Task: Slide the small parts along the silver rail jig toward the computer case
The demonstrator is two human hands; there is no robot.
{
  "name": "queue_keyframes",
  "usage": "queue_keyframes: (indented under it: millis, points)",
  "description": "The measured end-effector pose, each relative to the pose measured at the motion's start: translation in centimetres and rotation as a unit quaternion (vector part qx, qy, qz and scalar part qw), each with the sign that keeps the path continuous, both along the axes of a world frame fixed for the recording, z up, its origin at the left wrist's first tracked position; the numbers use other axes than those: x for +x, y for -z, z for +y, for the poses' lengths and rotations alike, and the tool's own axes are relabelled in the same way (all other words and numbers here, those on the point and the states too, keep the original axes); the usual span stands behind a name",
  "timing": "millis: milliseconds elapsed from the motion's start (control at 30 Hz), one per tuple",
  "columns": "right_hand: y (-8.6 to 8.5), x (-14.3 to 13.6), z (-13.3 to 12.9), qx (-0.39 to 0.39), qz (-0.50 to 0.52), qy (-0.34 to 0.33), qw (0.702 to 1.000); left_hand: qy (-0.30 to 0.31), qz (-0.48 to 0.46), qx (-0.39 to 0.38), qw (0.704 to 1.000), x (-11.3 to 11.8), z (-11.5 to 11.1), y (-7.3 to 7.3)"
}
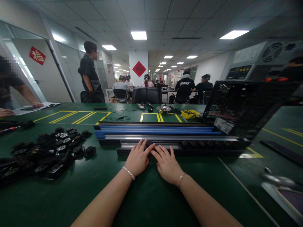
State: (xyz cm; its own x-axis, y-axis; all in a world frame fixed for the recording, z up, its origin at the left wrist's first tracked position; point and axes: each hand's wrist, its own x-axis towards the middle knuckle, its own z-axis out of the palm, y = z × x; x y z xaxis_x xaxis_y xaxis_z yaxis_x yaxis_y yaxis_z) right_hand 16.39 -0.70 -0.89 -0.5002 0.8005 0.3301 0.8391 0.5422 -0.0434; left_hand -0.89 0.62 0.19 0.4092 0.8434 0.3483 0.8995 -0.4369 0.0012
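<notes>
Both hands rest at the front of a long metal rail [172, 147] lying across the green table. My left hand [137, 157], palm down with fingers spread, touches a small black part [149, 143] seated in the rail. My right hand [166, 162] also has its fingers stretched out; its fingertips lie on the rail beside that part, close to the left index finger. Several similar dark parts [205, 144] sit in a row along the rail to the right. The undersides of both hands and the thumbs are partly hidden.
A pile of black parts [59, 148] lies to the left. Blue and silver rails [161, 130] stand behind the hands. An open computer case [241, 107] with a power supply unit [265, 58] on it is at right. A metal bowl [163, 109] and yellow tray [190, 114] lie farther back.
</notes>
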Motion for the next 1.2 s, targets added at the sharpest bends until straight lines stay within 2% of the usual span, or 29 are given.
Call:
queue_keyframes:
  millis: [500, 667, 1000, 1200]
  points:
    - [-0.36, -0.14, -0.23, -0.021, 0.023, 0.000, 1.000, -0.007, 0.024, 0.024, 0.999, 0.06, -0.09, 0.39]
    - [-0.41, -0.28, -0.26, -0.027, 0.050, 0.020, 0.998, -0.012, 0.035, 0.038, 0.999, 0.14, -0.18, 0.45]
    - [-0.38, -0.07, -0.15, -0.022, 0.069, 0.023, 0.997, -0.033, 0.050, 0.071, 0.996, 0.46, -0.48, 0.09]
    - [-0.33, 0.05, -0.13, -0.018, 0.070, 0.019, 0.997, -0.056, 0.033, 0.062, 0.996, 0.43, -0.52, -0.05]
